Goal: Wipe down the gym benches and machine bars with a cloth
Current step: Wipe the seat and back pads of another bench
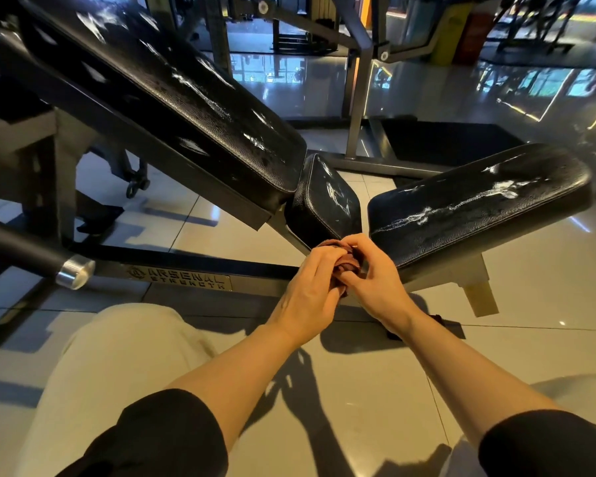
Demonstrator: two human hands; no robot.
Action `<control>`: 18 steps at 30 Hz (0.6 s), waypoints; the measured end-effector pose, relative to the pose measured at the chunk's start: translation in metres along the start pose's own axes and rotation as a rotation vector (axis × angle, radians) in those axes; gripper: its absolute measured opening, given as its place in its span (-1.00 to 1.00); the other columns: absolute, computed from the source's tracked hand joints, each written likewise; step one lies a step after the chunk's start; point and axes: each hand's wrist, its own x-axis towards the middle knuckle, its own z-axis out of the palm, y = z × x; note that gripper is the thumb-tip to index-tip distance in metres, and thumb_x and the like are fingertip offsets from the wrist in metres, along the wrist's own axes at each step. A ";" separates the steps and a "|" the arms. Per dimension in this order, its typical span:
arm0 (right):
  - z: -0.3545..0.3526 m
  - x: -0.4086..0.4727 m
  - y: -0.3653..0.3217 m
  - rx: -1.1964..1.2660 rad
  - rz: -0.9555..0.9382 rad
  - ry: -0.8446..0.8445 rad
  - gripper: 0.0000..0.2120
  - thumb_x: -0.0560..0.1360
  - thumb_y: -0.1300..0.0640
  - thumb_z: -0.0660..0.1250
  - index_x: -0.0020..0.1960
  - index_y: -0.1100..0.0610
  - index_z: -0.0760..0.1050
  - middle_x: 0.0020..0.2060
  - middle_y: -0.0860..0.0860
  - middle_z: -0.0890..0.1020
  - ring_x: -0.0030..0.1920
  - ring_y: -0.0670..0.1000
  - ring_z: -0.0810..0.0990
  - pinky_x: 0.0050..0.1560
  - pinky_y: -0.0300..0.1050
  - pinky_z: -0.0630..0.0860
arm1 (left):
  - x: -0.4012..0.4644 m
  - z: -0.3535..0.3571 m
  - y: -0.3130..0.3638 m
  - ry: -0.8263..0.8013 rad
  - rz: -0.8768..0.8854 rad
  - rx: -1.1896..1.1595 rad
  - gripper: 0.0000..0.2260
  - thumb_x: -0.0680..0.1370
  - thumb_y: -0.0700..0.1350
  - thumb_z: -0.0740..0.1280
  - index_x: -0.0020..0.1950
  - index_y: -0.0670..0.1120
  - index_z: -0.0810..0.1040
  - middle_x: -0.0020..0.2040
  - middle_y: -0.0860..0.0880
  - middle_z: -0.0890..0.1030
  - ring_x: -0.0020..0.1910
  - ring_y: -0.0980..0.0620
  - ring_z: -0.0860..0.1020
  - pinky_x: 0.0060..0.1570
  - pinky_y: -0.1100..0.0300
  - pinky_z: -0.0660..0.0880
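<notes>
A small reddish-brown cloth (345, 259) is bunched between both of my hands, just in front of the bench. My left hand (307, 290) grips it from the left with curled fingers. My right hand (372, 280) pinches it from the right. Most of the cloth is hidden by my fingers. Behind them stands a black padded bench with a long inclined back pad (172, 98), a small middle pad (327, 201) and a seat pad (479, 201). All three pads carry shiny wet streaks.
The bench's grey base frame (179, 277) with a maker's plate runs along the tiled floor (530, 339). A black bar with a chrome end cap (74, 271) juts in from the left. Grey machine uprights (358, 98) and a black floor mat (455, 139) lie behind. My knee (117, 356) is lower left.
</notes>
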 end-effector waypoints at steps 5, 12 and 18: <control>-0.002 0.008 0.001 -0.174 -0.073 0.267 -0.63 0.42 0.43 0.28 0.11 0.08 0.48 -0.04 -0.03 0.57 0.02 -0.05 0.55 0.07 -0.16 0.53 | -0.005 -0.017 -0.015 0.114 -0.114 0.212 -0.44 0.51 -0.08 0.39 0.46 -0.11 0.27 0.39 -0.07 0.35 0.34 0.01 0.36 0.28 0.14 0.40; 0.019 0.025 0.007 -0.714 -0.468 0.348 -0.52 0.39 0.27 0.41 0.29 0.12 0.46 0.09 0.13 0.50 0.01 0.10 0.53 -0.24 -0.12 0.52 | -0.004 -0.032 -0.028 -0.006 -0.144 0.385 -0.33 0.50 -0.22 0.38 0.55 -0.09 0.17 0.56 -0.04 0.13 0.50 0.03 0.11 0.42 0.16 0.13; 0.029 0.034 0.025 -1.004 -0.536 0.219 -0.70 0.42 0.17 0.41 0.12 0.24 0.53 -0.02 0.20 0.53 -0.14 0.15 0.51 -0.41 -0.09 0.44 | -0.009 -0.030 -0.034 -0.054 -0.173 0.362 -0.26 0.51 -0.22 0.36 0.58 -0.04 0.03 0.58 0.00 0.03 0.54 0.05 0.04 0.48 0.07 0.17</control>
